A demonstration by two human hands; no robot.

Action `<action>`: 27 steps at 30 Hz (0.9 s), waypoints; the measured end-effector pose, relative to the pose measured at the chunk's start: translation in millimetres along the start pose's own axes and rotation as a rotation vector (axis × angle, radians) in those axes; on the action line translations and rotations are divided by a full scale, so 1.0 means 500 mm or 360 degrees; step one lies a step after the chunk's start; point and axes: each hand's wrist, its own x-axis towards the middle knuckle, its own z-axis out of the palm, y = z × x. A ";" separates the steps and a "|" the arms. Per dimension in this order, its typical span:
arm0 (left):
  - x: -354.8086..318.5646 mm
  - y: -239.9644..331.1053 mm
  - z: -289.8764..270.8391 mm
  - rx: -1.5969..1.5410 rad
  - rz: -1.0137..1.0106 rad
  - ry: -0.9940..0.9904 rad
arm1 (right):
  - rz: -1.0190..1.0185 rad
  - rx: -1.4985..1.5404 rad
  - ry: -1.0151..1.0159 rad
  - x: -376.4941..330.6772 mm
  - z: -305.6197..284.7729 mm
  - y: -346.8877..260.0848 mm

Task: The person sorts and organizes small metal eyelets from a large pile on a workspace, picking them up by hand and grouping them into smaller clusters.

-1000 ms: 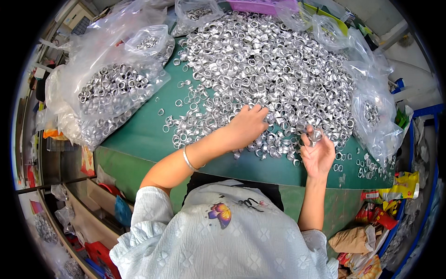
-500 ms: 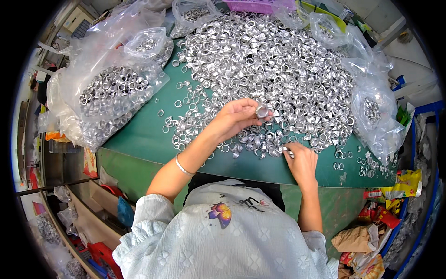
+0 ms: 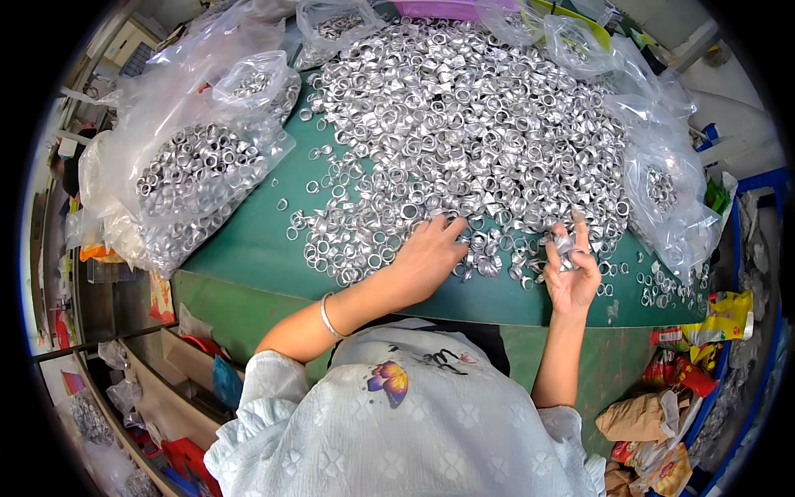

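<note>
A wide heap of silver metal rings (image 3: 489,108) covers much of the green table. At the heap's near edge, my left hand (image 3: 428,255) is palm down with bent fingers, their tips among the loose rings. Whatever those fingertips grip is hidden. My right hand (image 3: 573,277) is turned palm up to the right of it, just in front of the heap. Its fingers are curled around a few silver rings (image 3: 566,248), while one finger points upward. Small loose rings (image 3: 489,261) lie between the two hands.
Clear plastic bags of rings stand left (image 3: 199,174) and right (image 3: 662,190) of the heap. A purple basket (image 3: 439,10) sits at the far edge. Below the right side of the table (image 3: 331,286) are coloured packets (image 3: 720,319) and a brown paper bag (image 3: 638,418).
My left hand has come down from holding a ring above the heap to the rings at its near edge. My right hand has moved right and turned palm up with rings in it.
</note>
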 end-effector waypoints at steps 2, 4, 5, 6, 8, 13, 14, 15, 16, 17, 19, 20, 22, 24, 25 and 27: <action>0.005 -0.005 0.002 -0.0129 -0.0020 0.0023 | 0.0038 -0.0143 0.0084 0.002 -0.026 -0.017; 0.004 -0.018 0.015 -0.0405 -0.0082 0.0144 | 0.0064 -0.0411 0.0114 0.013 -0.052 -0.022; 0.004 -0.022 0.015 -0.0503 -0.0064 0.0297 | 0.0113 -0.1267 0.0253 0.015 -0.049 -0.033; 0.008 -0.027 0.012 -0.0643 -0.0115 0.0378 | -0.0235 -0.1866 0.0201 0.023 -0.044 -0.024; 0.013 -0.038 0.009 -0.0920 -0.0230 0.0541 | -0.0988 -0.3024 0.0056 0.035 -0.029 0.014; 0.006 -0.070 -0.009 -0.2486 -0.0880 0.0693 | -0.0860 -0.3582 0.0100 0.044 0.010 0.032; -0.003 -0.073 -0.016 -0.2679 -0.0895 0.0693 | -0.0877 -0.3603 0.0083 0.044 0.011 0.032; -0.012 -0.074 -0.026 -0.2872 -0.0907 0.0693 | -0.0895 -0.3622 0.0065 0.044 0.011 0.032; -0.017 -0.072 -0.035 -0.3066 -0.0915 0.0685 | -0.0912 -0.3643 0.0054 0.043 0.012 0.032; -0.021 -0.072 -0.035 -0.3137 -0.0921 0.0747 | -0.0988 -0.3472 0.0022 0.044 0.008 0.031; -0.037 -0.083 -0.031 -0.3534 -0.0841 0.0686 | -0.1125 -0.3122 -0.0042 0.049 -0.007 0.021; -0.046 -0.091 -0.027 -0.3730 -0.0793 0.0652 | -0.1217 -0.2985 -0.0037 0.054 -0.013 0.010; -0.059 -0.105 -0.008 -0.3639 -0.0788 0.0614 | -0.0830 -0.2192 0.0154 0.050 -0.030 0.000; -0.067 -0.109 0.004 -0.3346 -0.0967 0.0567 | -0.0303 -0.1053 0.0172 0.043 -0.047 -0.013; -0.056 -0.089 -0.013 -0.3259 -0.1125 0.0637 | -0.0257 -0.0680 0.0062 0.042 -0.037 -0.013; -0.047 -0.079 -0.014 -0.3346 -0.1177 0.0718 | -0.0189 -0.0253 0.0032 0.045 -0.050 -0.012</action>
